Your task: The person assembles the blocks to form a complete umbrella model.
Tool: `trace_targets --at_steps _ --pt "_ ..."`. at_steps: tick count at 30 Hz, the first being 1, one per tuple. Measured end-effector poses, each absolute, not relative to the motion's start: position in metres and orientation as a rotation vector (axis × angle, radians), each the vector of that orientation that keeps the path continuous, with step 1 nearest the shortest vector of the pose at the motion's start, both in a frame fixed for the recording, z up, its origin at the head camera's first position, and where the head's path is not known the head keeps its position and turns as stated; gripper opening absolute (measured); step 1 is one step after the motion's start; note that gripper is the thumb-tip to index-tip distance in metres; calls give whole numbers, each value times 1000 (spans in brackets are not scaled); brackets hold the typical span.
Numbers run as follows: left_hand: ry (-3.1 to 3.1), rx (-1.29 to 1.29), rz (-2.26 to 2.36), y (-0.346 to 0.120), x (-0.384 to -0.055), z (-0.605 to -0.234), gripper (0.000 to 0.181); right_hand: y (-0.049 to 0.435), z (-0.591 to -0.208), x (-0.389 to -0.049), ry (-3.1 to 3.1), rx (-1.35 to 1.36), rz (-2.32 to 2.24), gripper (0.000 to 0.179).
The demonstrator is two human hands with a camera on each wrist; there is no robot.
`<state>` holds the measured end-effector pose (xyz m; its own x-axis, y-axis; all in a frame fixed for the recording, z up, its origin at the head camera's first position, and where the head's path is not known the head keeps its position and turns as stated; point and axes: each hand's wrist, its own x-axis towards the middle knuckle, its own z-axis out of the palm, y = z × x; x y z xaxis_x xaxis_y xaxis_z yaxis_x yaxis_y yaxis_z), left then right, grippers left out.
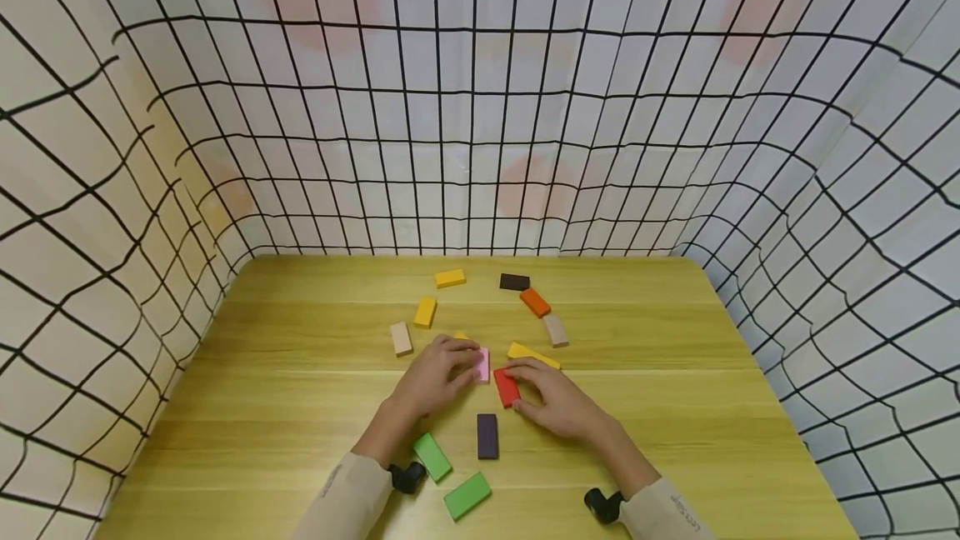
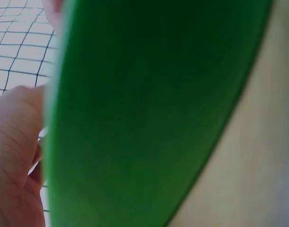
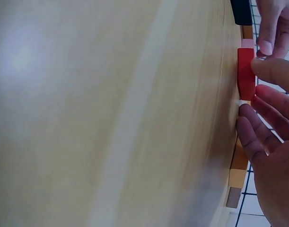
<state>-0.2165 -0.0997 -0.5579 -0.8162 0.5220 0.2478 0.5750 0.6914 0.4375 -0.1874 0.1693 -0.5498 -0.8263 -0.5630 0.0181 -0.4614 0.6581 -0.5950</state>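
My right hand (image 1: 558, 400) pinches a red block (image 1: 506, 388) between thumb and fingers. The right wrist view shows the same red block (image 3: 246, 75) standing over the wooden surface, thumb on one end and fingers at the other. Just left of it, my left hand (image 1: 437, 371) holds a pink block (image 1: 483, 365) by its left side, thumb near and fingertips far; part of that block is covered. A yellow block (image 1: 534, 355) lies beyond the right fingertips. Another yellow block (image 1: 461, 335) peeks out behind the left fingers. Close up, a green block (image 2: 144, 123) fills the left wrist view.
A dark purple block (image 1: 487, 437) and two green blocks (image 1: 432, 457) lie nearer the body. Farther back on the wooden table (image 1: 247, 407) are yellow, beige, orange and black blocks (image 1: 514, 282) in a loose arc. Black wire mesh (image 1: 472, 140) encloses the back and sides.
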Motion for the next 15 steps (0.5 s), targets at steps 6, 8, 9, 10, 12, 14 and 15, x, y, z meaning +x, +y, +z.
trace_targets --at_steps 6,8,9,10,12,14,15 --pt "-2791 -824 -809 -101 -215 -557 27 170 -549 -185 2699 -813 -931 47" --pt "-2789 -825 -813 -101 -216 -558 27 170 -548 -185 2702 -810 -932 46" --pt "-2790 -827 -817 -101 -216 -559 27 171 -548 -185 2705 -813 -930 46" --pt "-2787 -832 -821 -101 -217 -560 27 171 -548 -184 2709 -818 -926 46" --pt "-2782 -835 -823 -101 -217 -562 27 171 -548 -184 2710 -825 -924 47" --pt "-2776 -828 -820 -101 -217 -564 29 171 -548 -184 2704 -815 -926 49" --pt "-2773 -826 -822 -101 -217 -565 30 171 -548 -184 2701 -814 -926 49"
